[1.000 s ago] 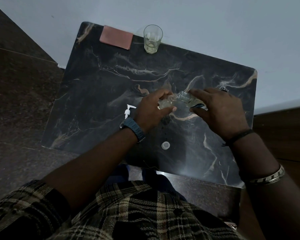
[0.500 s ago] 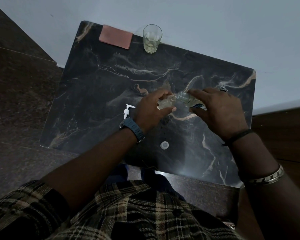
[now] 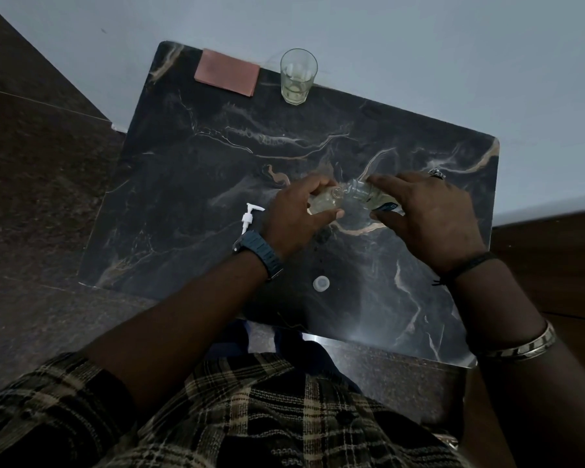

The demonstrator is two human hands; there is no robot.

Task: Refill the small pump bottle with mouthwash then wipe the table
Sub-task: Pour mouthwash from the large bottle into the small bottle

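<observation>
Two hands, two bottles, mid-table.
Left hand (image 3: pixel 296 216) curled round the small bottle (image 3: pixel 323 205); right hand (image 3: pixel 431 217) gripping the mouthwash bottle (image 3: pixel 368 194), tipped neck-to-mouth. Pump (image 3: pixel 249 216) and cap (image 3: pixel 321 284) lie on the table (image 3: pixel 183 184).

glass (image 3: pixel 298 77) and cloth (image 3: pixel 228 72) line far edge

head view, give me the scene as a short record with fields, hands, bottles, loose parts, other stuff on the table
left hand: left hand grips the small pump bottle, pump off
right hand: right hand tilts the mouthwash bottle, its mouth at the small bottle's opening
loose parts: white pump head lies on the table beside the left wrist; round cap lies near the front edge
cloth: folded reddish cloth at the far left corner
glass: drinking glass beside the cloth, a little pale liquid inside
table: dark marble table
</observation>
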